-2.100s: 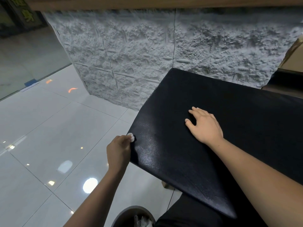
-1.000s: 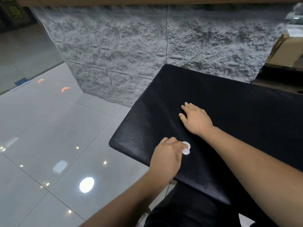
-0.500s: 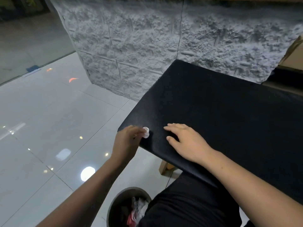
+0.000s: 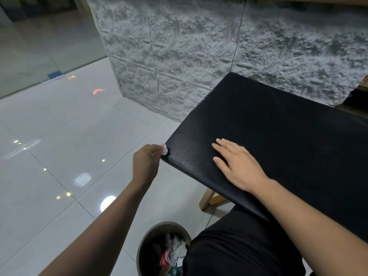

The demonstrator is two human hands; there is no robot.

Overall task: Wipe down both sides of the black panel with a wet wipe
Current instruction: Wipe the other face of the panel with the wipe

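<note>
A large black panel (image 4: 274,136) with a grainy surface lies flat in front of me, stretching from centre to the right edge. My left hand (image 4: 146,164) is at the panel's near left corner, pinching a small crumpled white wet wipe (image 4: 164,149) against that corner. My right hand (image 4: 238,164) rests flat on the panel's top near its front edge, fingers spread and pointing left. The underside of the panel is hidden.
A round bin (image 4: 163,250) holding rubbish stands on the floor below my left arm. A wooden leg (image 4: 207,199) shows under the panel. A rough white stone-textured wall (image 4: 199,52) rises behind. Glossy white floor tiles (image 4: 59,156) spread to the left.
My left hand swept the wipe from the panel's front middle back to its near left corner. My right hand slid nearer the front edge and stays flat.
</note>
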